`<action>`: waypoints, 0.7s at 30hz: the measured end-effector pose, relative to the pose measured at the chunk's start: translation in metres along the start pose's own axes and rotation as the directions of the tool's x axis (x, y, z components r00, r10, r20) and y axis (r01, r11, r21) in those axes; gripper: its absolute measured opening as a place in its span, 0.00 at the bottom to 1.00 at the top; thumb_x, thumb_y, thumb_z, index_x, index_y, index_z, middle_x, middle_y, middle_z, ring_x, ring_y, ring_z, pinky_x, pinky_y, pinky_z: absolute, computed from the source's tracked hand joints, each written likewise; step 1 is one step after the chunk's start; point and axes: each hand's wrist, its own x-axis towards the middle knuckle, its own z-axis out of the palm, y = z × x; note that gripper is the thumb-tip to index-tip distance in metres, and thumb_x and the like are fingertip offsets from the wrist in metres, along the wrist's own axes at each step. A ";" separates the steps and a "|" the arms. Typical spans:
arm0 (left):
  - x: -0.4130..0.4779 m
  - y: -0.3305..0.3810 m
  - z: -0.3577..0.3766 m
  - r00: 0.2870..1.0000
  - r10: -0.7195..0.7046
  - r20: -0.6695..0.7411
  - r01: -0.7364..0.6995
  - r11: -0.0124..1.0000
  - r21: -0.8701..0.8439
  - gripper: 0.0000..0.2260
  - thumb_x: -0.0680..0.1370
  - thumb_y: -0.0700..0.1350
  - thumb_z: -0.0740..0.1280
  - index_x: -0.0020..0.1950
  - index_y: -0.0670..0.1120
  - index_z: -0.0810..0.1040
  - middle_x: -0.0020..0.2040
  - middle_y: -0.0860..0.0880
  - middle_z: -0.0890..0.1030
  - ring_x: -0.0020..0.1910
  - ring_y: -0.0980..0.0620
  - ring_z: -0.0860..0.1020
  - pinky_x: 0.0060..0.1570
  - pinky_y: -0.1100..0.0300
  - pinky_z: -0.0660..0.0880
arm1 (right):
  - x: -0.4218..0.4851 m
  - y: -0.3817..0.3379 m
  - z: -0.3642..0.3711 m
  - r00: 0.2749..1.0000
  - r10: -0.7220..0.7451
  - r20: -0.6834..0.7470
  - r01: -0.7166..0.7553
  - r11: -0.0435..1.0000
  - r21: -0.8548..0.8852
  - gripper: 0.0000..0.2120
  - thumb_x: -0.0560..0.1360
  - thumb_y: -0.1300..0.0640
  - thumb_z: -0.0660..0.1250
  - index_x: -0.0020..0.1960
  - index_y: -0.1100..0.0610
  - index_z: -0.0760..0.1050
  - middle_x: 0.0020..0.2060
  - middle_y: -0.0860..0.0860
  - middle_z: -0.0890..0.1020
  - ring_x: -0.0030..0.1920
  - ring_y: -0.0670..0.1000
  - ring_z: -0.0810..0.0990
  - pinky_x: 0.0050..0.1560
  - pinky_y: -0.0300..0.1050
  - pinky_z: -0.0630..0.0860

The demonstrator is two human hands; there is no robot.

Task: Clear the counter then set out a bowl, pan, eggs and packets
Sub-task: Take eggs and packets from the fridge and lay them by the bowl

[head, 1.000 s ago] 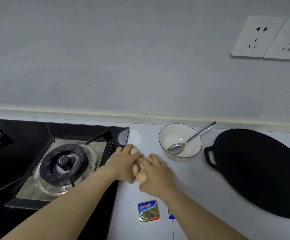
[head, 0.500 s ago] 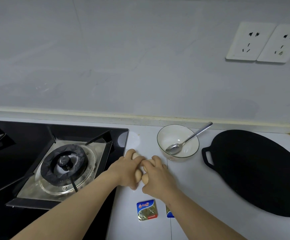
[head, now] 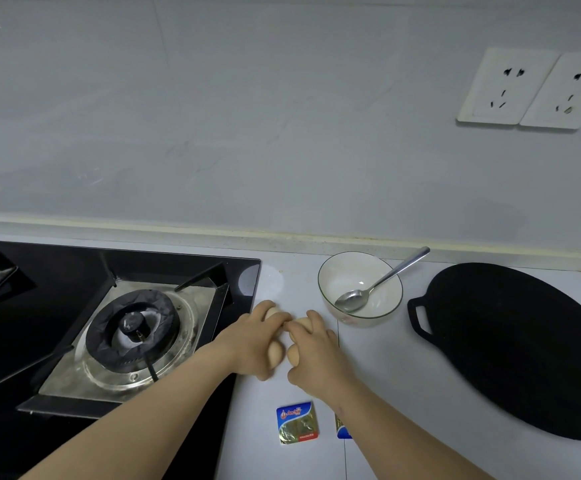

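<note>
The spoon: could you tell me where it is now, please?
Head view, right of centre: the spoon lies in the bowl, handle leaning over its far-right rim, left of the pan.

We see left hand and right hand curled round eggs on the counter, just beside the stove. Bowl holding spoon and black pan sit to the right. Foil packet lies nearer us.

**Kitchen backdrop: hob, wall and worktop**

A black glass gas hob is set into a white counter; its burner sits in a steel tray. Behind the hob rises a plain pale grey wall, joined to the counter by a yellowed sealant strip. High on the wall, right of the hob, two white sockets are mounted side by side. Light is even and soft.
</note>
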 end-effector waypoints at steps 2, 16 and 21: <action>0.002 -0.001 -0.001 1.000 -0.007 -0.007 0.007 1.000 -0.015 0.39 0.67 0.43 0.71 0.73 0.56 0.55 0.73 0.52 0.51 0.65 0.42 0.67 0.64 0.51 0.69 | 0.003 -0.001 0.000 1.000 -0.001 -0.001 0.001 1.000 -0.003 0.29 0.73 0.62 0.63 0.71 0.47 0.60 0.75 0.52 0.49 0.68 0.60 0.63 0.66 0.47 0.64; 0.042 -0.013 -0.024 0.999 -0.033 -0.043 0.032 0.999 -0.029 0.42 0.69 0.43 0.70 0.76 0.54 0.48 0.76 0.51 0.47 0.70 0.43 0.62 0.66 0.52 0.67 | 0.062 -0.006 -0.009 0.995 0.056 -0.082 -0.058 0.998 -0.015 0.30 0.72 0.57 0.64 0.72 0.47 0.59 0.73 0.54 0.54 0.65 0.58 0.71 0.60 0.47 0.70; 0.055 -0.018 -0.028 0.997 -0.029 -0.066 0.032 0.999 0.042 0.43 0.68 0.45 0.70 0.76 0.54 0.47 0.76 0.51 0.49 0.69 0.43 0.62 0.65 0.53 0.65 | 0.076 -0.003 -0.015 0.996 0.045 -0.079 -0.043 0.999 0.030 0.32 0.71 0.58 0.65 0.72 0.46 0.59 0.72 0.53 0.54 0.65 0.56 0.71 0.59 0.46 0.73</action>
